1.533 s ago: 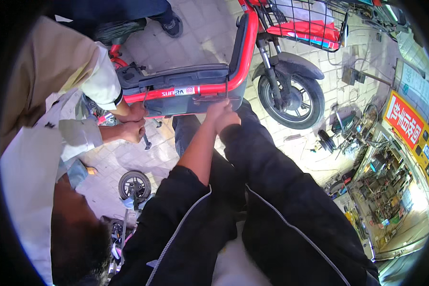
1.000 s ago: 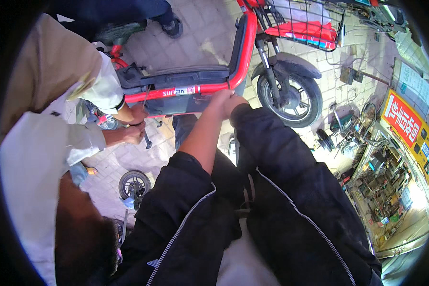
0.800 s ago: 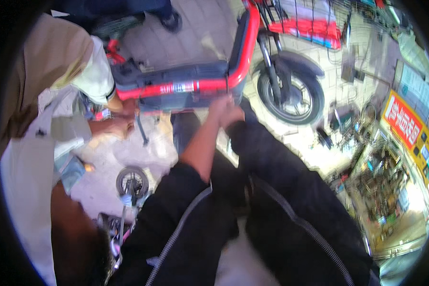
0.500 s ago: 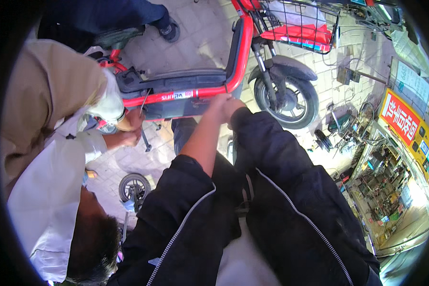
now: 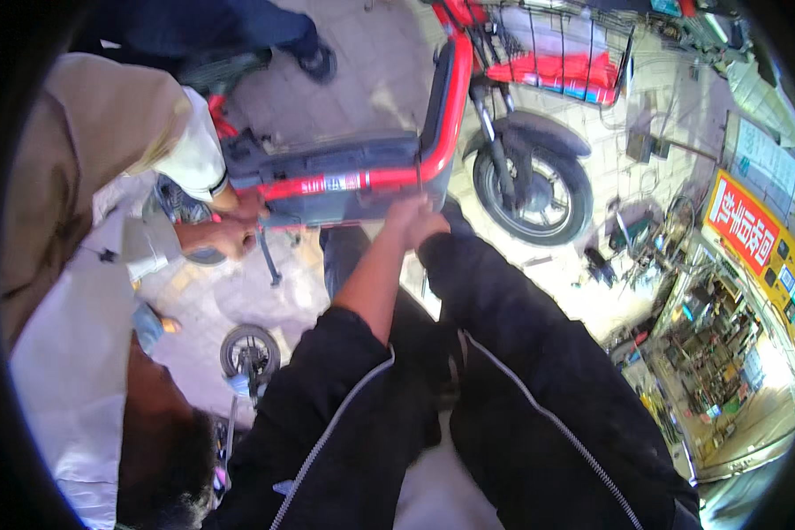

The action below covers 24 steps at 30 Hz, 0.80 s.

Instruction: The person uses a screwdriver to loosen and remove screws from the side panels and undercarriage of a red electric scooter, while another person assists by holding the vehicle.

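A red electric bike (image 5: 389,179) with a dark footboard stands across the upper middle. My left hand (image 5: 401,221) and my right hand (image 5: 428,225) are closed together against its near side, below the front end of the red rail. A thin dark piece runs from the rail down toward my fingers; whatever they grip is hidden and blurred. At left, a co-worker in a light top leans in, with their hands (image 5: 225,231) close together at the rear of the bike's lower side.
The bike's front wheel (image 5: 532,194) and wire basket (image 5: 561,57) with a red bag are at upper right. Another small wheel (image 5: 250,351) stands lower left. A parts-laden rack (image 5: 707,371) and an orange sign (image 5: 744,221) line the right. Another person's dark-clad leg (image 5: 238,31) is beyond the bike.
My two hands, still together, sit slightly lower in view. The co-worker's hands have shifted left and up, and the thin rod seen upright by them no longer shows there.
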Each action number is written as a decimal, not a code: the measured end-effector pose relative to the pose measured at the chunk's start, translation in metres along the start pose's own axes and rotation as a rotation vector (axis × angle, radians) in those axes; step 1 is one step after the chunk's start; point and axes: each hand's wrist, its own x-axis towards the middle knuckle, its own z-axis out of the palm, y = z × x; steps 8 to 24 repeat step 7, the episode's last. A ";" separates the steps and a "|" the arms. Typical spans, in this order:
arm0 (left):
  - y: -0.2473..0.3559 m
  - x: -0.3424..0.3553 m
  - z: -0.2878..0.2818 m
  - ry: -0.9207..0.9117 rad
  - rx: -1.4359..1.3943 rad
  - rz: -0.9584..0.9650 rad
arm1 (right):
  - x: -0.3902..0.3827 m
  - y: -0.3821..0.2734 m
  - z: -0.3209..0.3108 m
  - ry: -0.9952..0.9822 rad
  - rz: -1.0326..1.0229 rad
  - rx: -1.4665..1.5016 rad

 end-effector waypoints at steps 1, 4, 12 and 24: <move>0.027 -0.027 0.016 0.009 -0.135 -0.071 | -0.004 -0.001 0.006 0.246 0.006 0.162; 0.050 -0.032 0.032 -0.165 -0.291 -0.327 | 0.086 0.078 0.041 0.020 -0.299 -0.281; 0.072 -0.034 0.024 -0.283 -0.348 -0.427 | 0.039 0.014 -0.052 -0.292 -0.185 -0.145; 0.072 -0.034 0.024 -0.283 -0.348 -0.427 | 0.039 0.014 -0.052 -0.292 -0.185 -0.145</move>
